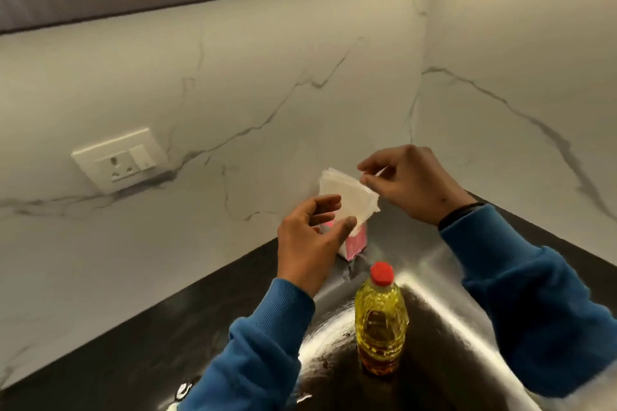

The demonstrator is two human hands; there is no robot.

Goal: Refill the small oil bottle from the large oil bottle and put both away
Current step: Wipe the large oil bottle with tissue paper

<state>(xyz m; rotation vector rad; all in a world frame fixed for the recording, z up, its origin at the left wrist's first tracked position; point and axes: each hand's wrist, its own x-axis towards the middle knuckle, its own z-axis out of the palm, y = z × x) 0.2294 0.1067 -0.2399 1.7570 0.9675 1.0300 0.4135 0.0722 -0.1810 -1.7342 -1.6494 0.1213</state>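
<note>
Oil bottle [381, 320] with red cap [382, 273] stands upright on the dark counter [140, 344], capped, near the corner, just in front of the pink napkin pack [354, 243]. Nobody touches it. Only one bottle shows; can't tell if it's the small or large one, the other is out of view. Left hand [312, 237] cups the pack with curled fingers, steadying it so it stays put. Right hand [405, 182] pinches the top white napkin [349, 193] at the upper edge, likely to peel one sheet off. Probably wanted for wiping oil drips, judging from the task. Blurry at the fingertips, so the pinch could hold more than one sheet. Wall socket [120, 160] sits on the marble backsplash, well apart.
</note>
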